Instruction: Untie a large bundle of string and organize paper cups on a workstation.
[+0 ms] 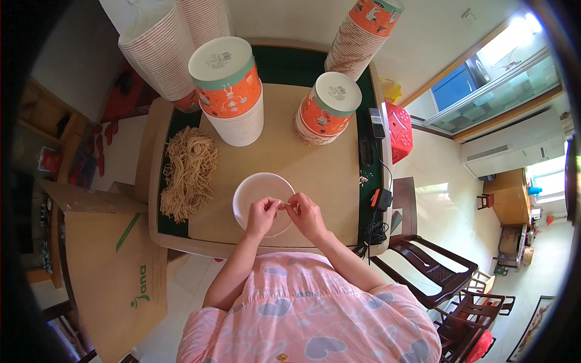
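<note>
A white paper bucket (pixel 247 189) stands mouth up near the front edge of the table. Both hands are over the right part of its opening, fingertips pinched close together. My left hand (pixel 262 215) and my right hand (pixel 306 213) are closed on what looks like a small piece of tan cord (pixel 284 206), mostly covered by the fingers. To the left lies a loose bundle of tan cords (pixel 189 172). Behind the bucket are upside-down stacks of orange-and-white paper buckets, a taller left stack (pixel 231 91) and a shorter right stack (pixel 327 109) with tan cord around its lower rims.
More bucket stacks rise at the back left (pixel 158 51) and back right (pixel 361 39). Along the table's right side lie a phone-like device (pixel 376 124), an orange-and-black tool (pixel 381 198) and black cables (pixel 376 233). A cardboard box (pixel 115 272) stands left, a dark wooden chair (pixel 433 266) right.
</note>
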Demonstrator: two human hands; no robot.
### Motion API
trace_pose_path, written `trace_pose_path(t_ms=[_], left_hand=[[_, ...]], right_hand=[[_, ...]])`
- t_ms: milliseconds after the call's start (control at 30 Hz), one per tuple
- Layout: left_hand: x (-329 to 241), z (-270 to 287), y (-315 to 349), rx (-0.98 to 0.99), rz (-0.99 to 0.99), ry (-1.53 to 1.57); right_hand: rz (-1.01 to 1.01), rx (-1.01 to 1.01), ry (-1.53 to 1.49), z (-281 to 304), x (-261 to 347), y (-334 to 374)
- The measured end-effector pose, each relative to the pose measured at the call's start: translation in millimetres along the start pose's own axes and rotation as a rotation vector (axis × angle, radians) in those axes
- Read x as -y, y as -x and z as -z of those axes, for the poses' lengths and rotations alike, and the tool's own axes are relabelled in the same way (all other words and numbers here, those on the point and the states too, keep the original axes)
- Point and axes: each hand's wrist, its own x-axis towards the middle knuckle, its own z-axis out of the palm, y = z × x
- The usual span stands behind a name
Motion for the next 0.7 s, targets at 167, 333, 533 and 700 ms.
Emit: trace_pose_path(t_ms=[167,333,533,700], left_hand=[[-1,-1,0,-0.029,0.003,-0.036],[-3,-8,4,-0.224,-0.433,-0.522],[-13,-13,8,-0.232,-0.349,-0.506],[-22,-19,11,-0.145,-0.283,-0.3]], right_hand=[[0.04,0.107,0.06,6,4,-1],[0.101,0.086,0.066,2,-1,3],[0.074,0.07,0.064,5,-2,3],[0.022,0.09,0.043,10,8,3]])
